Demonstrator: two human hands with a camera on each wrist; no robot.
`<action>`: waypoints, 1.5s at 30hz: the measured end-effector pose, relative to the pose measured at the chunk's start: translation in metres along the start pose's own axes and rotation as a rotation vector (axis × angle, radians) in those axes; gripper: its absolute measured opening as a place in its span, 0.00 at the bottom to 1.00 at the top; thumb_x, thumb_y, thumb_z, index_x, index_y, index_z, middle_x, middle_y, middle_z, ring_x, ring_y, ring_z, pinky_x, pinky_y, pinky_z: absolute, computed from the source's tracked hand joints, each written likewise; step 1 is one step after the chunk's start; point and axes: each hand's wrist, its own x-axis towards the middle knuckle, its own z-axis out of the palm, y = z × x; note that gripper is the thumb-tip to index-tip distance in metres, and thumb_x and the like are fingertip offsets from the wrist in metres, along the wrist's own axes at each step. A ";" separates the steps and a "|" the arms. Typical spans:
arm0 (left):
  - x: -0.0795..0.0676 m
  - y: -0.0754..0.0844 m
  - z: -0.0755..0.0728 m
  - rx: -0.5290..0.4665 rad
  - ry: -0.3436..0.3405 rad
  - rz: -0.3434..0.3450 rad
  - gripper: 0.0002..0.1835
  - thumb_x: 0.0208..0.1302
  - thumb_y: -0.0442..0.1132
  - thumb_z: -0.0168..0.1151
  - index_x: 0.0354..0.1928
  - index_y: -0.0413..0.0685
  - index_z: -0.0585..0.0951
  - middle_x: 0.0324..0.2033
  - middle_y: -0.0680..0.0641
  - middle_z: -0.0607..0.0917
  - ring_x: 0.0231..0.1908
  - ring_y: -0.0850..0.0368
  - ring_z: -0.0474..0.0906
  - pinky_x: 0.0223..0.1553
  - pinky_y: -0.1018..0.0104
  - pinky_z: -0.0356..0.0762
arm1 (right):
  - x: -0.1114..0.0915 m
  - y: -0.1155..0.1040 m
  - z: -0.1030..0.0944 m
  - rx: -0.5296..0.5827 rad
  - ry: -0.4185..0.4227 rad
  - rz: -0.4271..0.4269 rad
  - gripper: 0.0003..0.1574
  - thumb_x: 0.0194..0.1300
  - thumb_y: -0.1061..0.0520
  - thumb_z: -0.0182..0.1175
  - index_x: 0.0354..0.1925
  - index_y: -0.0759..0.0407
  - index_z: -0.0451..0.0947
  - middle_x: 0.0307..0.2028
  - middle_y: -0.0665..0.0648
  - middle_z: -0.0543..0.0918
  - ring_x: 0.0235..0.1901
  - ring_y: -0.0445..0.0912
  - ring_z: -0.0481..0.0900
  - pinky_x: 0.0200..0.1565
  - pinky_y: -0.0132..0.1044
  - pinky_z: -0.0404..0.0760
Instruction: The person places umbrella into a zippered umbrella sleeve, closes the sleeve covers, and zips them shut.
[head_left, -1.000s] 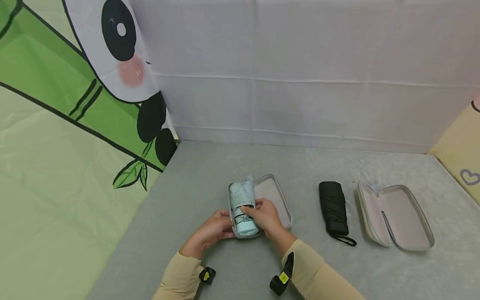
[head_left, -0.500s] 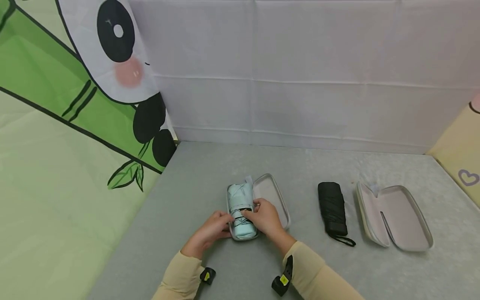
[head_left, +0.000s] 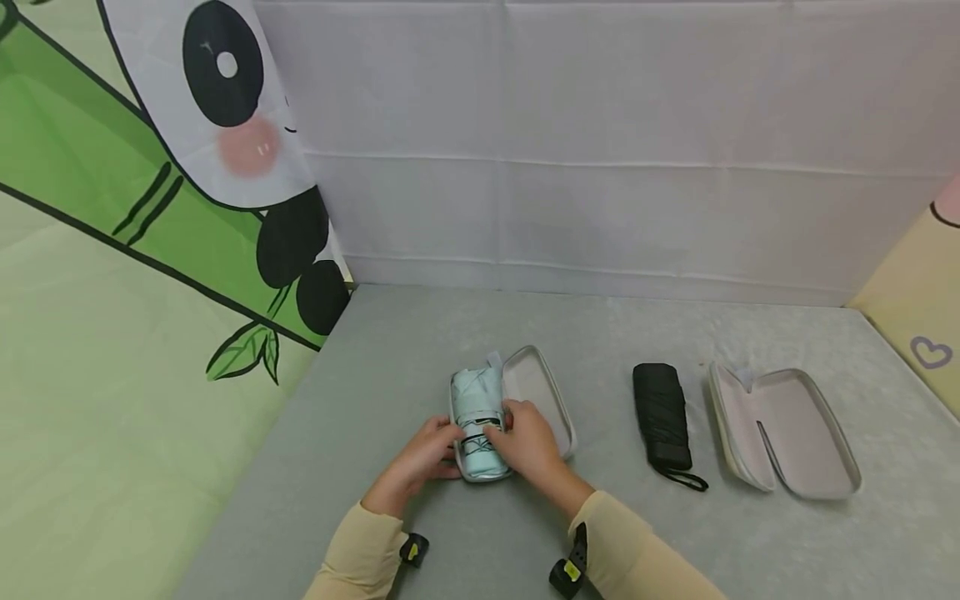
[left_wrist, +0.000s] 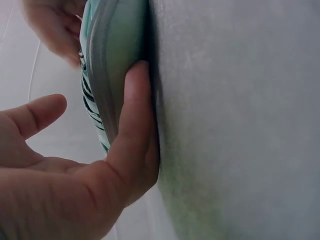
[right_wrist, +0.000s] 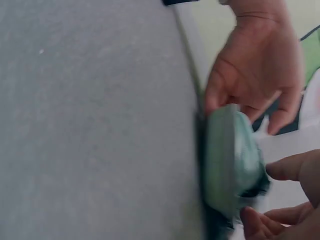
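A light blue folded umbrella [head_left: 477, 392] lies in one half of an unzipped zip case, whose other half, the lid [head_left: 534, 392], lies open beside it. My right hand [head_left: 529, 437] pinches the umbrella around its middle, thumb on top near the dark-lined band. At the case's left side is my left hand [head_left: 422, 457]. In the left wrist view, its fingers [left_wrist: 135, 115] lie fairly straight along the pale green outer wall [left_wrist: 125, 40], with the thumb [left_wrist: 45, 112] raised clear. The right wrist view shows the umbrella bulging above the case rim [right_wrist: 231, 160], somewhat blurred.
To the right lies a black folded umbrella [head_left: 662, 417] with a wrist loop [head_left: 686, 481]. Farther right, a second zip case [head_left: 806, 433] lies spread open. A grey cloth covers the table [head_left: 375, 358], with a white sheet [head_left: 600, 167] hanging behind.
My right thumb stays on the umbrella as its fingers shift slightly. The left thumb and fingers shift a little at the case's edge. The whole scene drifts slightly left in the view.
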 end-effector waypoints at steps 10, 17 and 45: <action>-0.001 -0.001 -0.006 -0.024 0.025 0.001 0.30 0.64 0.39 0.45 0.63 0.27 0.53 0.47 0.31 0.68 0.39 0.47 0.73 0.31 0.58 0.78 | -0.008 0.021 -0.056 -0.041 0.271 -0.008 0.18 0.54 0.65 0.58 0.45 0.67 0.79 0.30 0.56 0.78 0.32 0.50 0.75 0.33 0.44 0.73; -0.001 -0.001 -0.009 -0.015 0.025 0.008 0.20 0.65 0.39 0.42 0.53 0.31 0.61 0.41 0.37 0.67 0.34 0.50 0.72 0.30 0.57 0.79 | -0.014 0.042 -0.057 0.088 0.052 0.223 0.22 0.56 0.61 0.56 0.49 0.69 0.76 0.32 0.57 0.80 0.33 0.50 0.78 0.32 0.40 0.75; -0.002 -0.002 -0.014 -0.027 -0.039 0.013 0.23 0.67 0.39 0.39 0.57 0.28 0.57 0.45 0.32 0.66 0.37 0.46 0.72 0.35 0.54 0.78 | -0.011 0.005 -0.034 0.207 0.058 0.198 0.20 0.57 0.58 0.61 0.48 0.61 0.76 0.39 0.56 0.81 0.32 0.45 0.78 0.28 0.37 0.77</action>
